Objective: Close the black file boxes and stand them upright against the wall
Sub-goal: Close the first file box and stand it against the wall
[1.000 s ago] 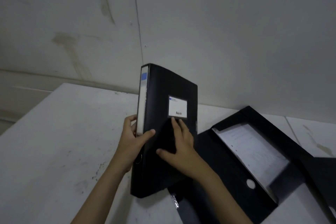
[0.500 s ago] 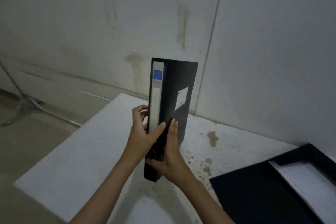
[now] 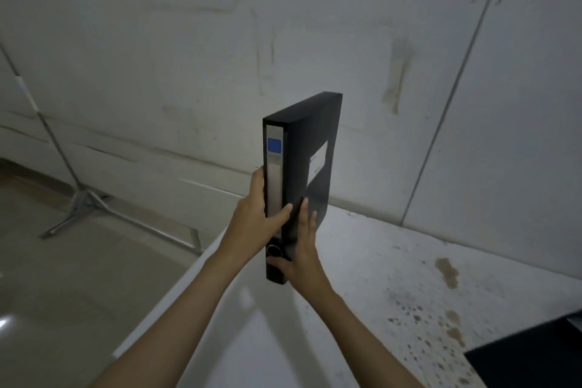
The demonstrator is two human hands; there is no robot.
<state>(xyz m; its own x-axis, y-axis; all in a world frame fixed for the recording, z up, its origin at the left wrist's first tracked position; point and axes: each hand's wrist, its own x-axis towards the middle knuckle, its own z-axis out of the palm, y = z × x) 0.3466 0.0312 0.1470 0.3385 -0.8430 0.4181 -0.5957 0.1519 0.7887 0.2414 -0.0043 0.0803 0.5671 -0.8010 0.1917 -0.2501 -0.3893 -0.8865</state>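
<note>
Closed black file box (image 3: 310,167) held upright above the counter (image 3: 378,277), spine toward the camera, near the wall (image 3: 189,41). Left hand (image 3: 252,224) wrapped round the spine, fingers (image 3: 259,181) behind its left edge, thumb across the label. Right hand (image 3: 299,249) flat on the cover, fingers (image 3: 304,214) pressed upward, thumb under the ring hole. Second black box (image 3: 532,359) at bottom right.

The closed file box (image 3: 310,167) stands upright between both hands, above the left part of the table (image 3: 362,277) and in front of the wall (image 3: 189,57). The left hand (image 3: 256,220) is on its left side and spine, the right hand (image 3: 299,249) on its right face. A second file box (image 3: 529,356) lies on the table at far right. A stand (image 3: 78,198) is on the floor (image 3: 63,277), left of the table.
</note>
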